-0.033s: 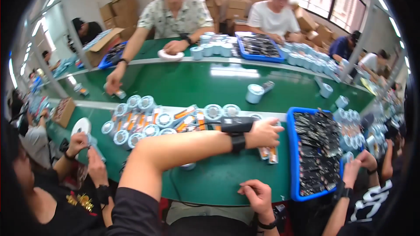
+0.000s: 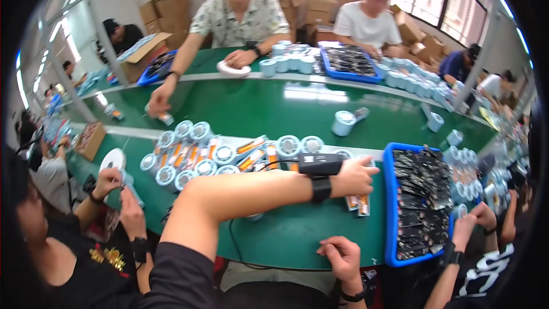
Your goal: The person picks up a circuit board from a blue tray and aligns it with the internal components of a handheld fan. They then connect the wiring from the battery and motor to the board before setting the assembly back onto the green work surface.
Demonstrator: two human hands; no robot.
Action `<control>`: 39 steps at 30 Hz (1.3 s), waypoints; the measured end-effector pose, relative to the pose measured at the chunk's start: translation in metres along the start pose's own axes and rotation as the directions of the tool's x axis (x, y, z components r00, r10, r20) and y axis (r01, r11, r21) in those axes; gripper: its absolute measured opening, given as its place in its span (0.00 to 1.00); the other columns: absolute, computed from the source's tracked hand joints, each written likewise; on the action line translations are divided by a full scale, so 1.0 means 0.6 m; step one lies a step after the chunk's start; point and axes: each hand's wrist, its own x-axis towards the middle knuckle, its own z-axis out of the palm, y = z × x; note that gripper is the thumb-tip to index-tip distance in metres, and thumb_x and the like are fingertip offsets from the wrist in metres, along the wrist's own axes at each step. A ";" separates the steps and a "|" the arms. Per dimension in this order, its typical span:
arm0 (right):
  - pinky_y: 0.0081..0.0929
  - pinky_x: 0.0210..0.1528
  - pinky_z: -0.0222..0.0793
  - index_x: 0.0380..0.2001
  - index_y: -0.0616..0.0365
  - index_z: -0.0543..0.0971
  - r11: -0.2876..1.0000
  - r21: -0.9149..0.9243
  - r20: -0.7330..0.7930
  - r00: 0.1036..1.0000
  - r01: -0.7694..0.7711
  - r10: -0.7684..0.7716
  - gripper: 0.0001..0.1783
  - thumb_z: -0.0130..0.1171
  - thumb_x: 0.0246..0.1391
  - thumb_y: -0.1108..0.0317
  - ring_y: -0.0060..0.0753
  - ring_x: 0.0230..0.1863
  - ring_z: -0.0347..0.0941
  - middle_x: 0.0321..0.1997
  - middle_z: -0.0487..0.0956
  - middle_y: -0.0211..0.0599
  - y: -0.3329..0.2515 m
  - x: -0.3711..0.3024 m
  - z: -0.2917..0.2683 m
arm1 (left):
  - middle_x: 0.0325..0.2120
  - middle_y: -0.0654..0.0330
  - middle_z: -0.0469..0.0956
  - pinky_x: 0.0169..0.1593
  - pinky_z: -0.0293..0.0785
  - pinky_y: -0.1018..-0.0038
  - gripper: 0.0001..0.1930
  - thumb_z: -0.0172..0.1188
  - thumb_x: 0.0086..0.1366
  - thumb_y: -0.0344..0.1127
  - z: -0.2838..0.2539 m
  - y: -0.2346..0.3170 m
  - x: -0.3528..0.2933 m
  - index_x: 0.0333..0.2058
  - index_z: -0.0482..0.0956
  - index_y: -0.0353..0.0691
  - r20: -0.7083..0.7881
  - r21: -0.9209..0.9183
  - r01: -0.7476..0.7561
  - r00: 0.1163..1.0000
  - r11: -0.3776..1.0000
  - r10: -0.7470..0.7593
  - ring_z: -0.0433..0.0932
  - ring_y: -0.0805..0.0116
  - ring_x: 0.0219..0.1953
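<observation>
My left forearm reaches across to the right. At its end my left hand (image 2: 353,177) hovers over the far side of the green table, fingers stretched out, nothing visible in them. A black box-shaped device (image 2: 320,164) with a cable is strapped at that wrist. Small orange-and-silver packets (image 2: 359,205) lie just below the hand, partly hidden by it. My right hand (image 2: 343,256) is near the front edge, its fingers curled in and no object showing. Beyond my left arm are light-blue round-ended rolls (image 2: 201,131) with orange-striped packets (image 2: 251,146) among them, partly covered by the arm.
A blue tray (image 2: 391,206) full of dark flat pieces (image 2: 420,194) stands right of my hands. Past the table's raised edge runs a green belt (image 2: 257,103) carrying a blue roll (image 2: 343,123). Co-workers sit on both sides and opposite; one reaches onto the belt.
The whole view has shifted slightly, so things sit a little farther right in the picture. My hands keep nearly the same pose and place over the table.
</observation>
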 end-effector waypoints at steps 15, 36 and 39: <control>0.22 0.36 0.77 0.37 0.71 0.81 0.997 0.071 -0.013 1.000 0.022 -0.022 0.07 0.54 0.60 0.83 0.29 0.31 0.81 0.30 0.82 0.44 -0.002 0.012 0.006 | 0.47 0.58 0.82 0.59 0.75 0.60 0.24 0.70 0.49 0.39 -0.141 -0.064 -0.116 0.49 0.86 0.49 0.165 -0.574 0.241 0.970 0.783 -0.178 0.77 0.57 0.56; 0.26 0.38 0.76 0.42 0.62 0.83 0.976 -0.044 0.130 0.970 0.214 -0.206 0.07 0.59 0.62 0.76 0.28 0.35 0.82 0.33 0.85 0.37 -0.069 -0.002 -0.032 | 0.34 0.68 0.76 0.27 0.69 0.81 0.13 0.63 0.64 0.46 -0.001 -0.339 -0.950 0.42 0.77 0.49 0.520 -0.791 0.215 -0.259 -0.573 -0.814 0.77 0.77 0.32; 0.29 0.35 0.74 0.39 0.61 0.84 0.791 -0.409 0.005 0.868 0.455 -0.497 0.07 0.62 0.56 0.78 0.35 0.31 0.80 0.30 0.84 0.38 -0.142 -0.007 -0.108 | 0.33 0.72 0.74 0.21 0.56 0.90 0.05 0.55 0.70 0.42 -0.131 -0.325 -0.741 0.40 0.77 0.54 0.452 -0.873 0.176 -0.062 -0.455 -0.890 0.69 0.81 0.21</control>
